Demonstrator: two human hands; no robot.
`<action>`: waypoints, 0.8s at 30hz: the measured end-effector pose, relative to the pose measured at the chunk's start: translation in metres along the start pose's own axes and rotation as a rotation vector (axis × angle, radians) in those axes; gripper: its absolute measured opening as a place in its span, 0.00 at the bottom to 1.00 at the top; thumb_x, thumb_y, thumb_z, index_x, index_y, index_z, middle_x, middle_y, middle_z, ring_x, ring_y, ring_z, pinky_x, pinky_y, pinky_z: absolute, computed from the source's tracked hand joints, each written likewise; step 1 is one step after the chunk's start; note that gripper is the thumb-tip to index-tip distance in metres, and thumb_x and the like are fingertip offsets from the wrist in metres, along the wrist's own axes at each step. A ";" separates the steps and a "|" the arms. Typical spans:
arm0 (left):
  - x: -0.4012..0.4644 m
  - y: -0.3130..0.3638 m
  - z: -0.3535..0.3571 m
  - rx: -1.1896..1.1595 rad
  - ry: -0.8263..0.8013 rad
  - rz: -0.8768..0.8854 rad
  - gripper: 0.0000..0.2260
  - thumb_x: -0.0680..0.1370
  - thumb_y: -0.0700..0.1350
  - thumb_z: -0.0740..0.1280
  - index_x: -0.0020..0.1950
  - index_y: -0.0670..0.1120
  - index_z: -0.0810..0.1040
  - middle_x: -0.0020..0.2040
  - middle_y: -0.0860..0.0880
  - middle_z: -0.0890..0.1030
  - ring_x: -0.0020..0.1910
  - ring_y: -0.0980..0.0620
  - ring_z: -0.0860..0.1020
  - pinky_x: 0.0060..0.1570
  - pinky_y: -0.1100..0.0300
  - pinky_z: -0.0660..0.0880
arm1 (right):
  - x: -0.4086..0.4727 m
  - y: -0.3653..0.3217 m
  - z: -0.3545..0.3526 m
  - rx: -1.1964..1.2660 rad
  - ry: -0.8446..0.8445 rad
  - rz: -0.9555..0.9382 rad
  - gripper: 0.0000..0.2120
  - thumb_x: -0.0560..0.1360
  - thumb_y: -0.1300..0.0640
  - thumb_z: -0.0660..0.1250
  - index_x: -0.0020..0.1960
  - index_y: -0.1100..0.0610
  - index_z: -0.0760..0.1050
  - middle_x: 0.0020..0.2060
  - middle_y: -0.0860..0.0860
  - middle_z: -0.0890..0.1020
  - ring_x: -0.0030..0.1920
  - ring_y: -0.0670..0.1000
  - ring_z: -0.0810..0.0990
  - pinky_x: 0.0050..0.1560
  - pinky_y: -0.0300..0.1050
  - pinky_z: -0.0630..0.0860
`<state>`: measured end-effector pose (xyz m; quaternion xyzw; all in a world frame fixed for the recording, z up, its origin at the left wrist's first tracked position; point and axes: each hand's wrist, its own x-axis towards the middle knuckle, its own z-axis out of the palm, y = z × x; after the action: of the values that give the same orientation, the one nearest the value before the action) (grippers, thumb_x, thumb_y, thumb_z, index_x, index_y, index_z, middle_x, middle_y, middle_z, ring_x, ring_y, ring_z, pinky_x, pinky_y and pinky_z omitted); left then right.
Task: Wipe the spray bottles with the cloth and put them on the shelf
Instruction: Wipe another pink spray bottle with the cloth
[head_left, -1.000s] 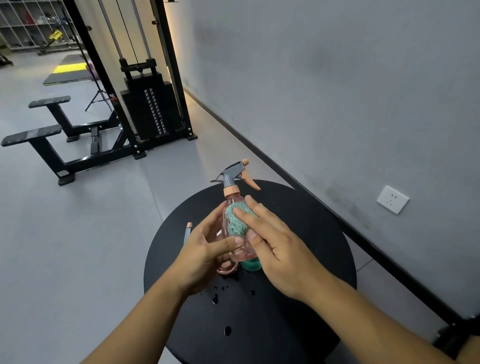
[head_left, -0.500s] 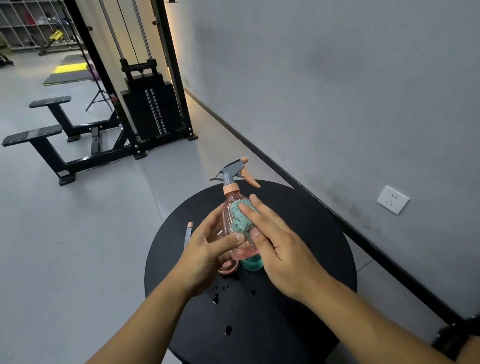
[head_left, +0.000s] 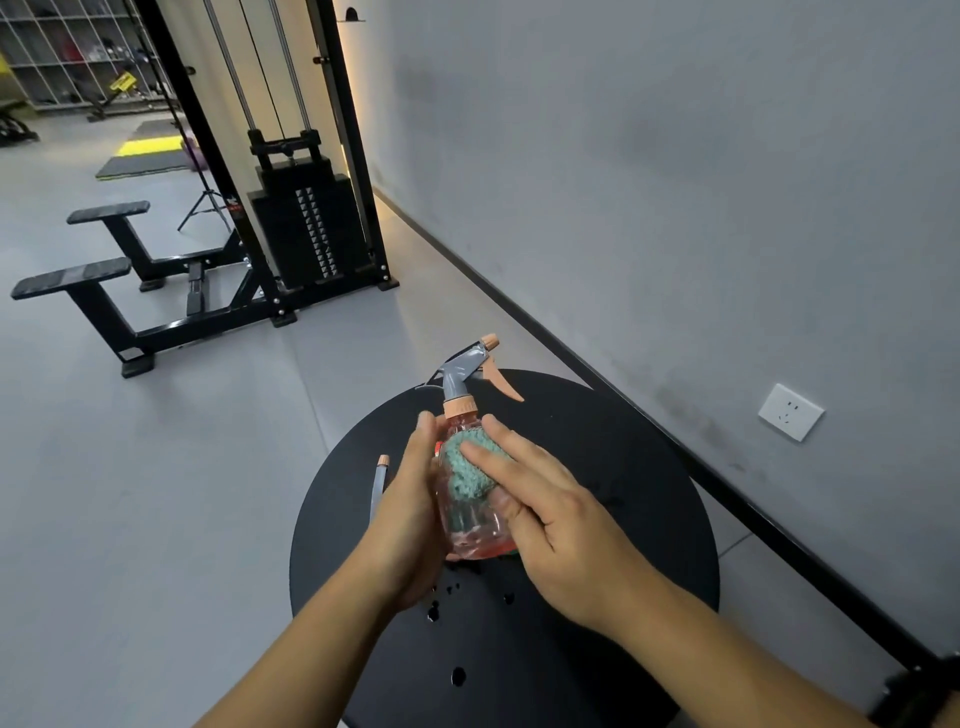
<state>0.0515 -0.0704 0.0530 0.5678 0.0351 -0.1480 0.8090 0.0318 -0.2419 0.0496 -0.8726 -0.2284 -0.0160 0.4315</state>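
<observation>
The left hand has shifted to cup the spray bottle while right hand fingers press the cloth flat.

We see a clear pink spray bottle with a peach collar, a grey spray head and a peach trigger and nozzle tip. It stands nearly upright, leaning slightly, its nozzle pointing up and to the right. A teal knitted cloth is bunched against the upper front of the bottle, touching it just below the collar. A second sprayer, grey with a peach tip, shows only as a thin strip to the left of the bottle; the rest of it is hidden.
</observation>
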 end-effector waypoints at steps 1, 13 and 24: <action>0.001 0.000 -0.001 0.025 -0.003 -0.027 0.28 0.85 0.67 0.55 0.71 0.50 0.79 0.66 0.41 0.85 0.65 0.40 0.85 0.61 0.40 0.83 | 0.000 -0.001 0.001 -0.022 -0.002 -0.010 0.26 0.88 0.55 0.56 0.79 0.30 0.61 0.80 0.26 0.53 0.82 0.36 0.49 0.80 0.53 0.64; 0.003 0.018 -0.003 0.001 -0.019 -0.186 0.27 0.82 0.63 0.68 0.71 0.44 0.80 0.66 0.36 0.84 0.64 0.37 0.85 0.67 0.37 0.79 | -0.001 -0.001 0.004 -0.022 -0.063 -0.046 0.25 0.88 0.57 0.56 0.79 0.33 0.63 0.80 0.27 0.52 0.82 0.35 0.47 0.81 0.54 0.61; 0.007 0.013 -0.004 -0.011 0.120 -0.120 0.29 0.80 0.63 0.73 0.70 0.41 0.79 0.62 0.36 0.86 0.60 0.36 0.87 0.62 0.39 0.82 | -0.002 0.005 0.009 -0.117 -0.078 -0.068 0.27 0.87 0.58 0.56 0.80 0.33 0.60 0.81 0.28 0.52 0.81 0.34 0.46 0.82 0.45 0.58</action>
<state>0.0622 -0.0645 0.0620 0.5681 0.1184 -0.1617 0.7981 0.0301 -0.2387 0.0403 -0.8880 -0.2732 -0.0100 0.3697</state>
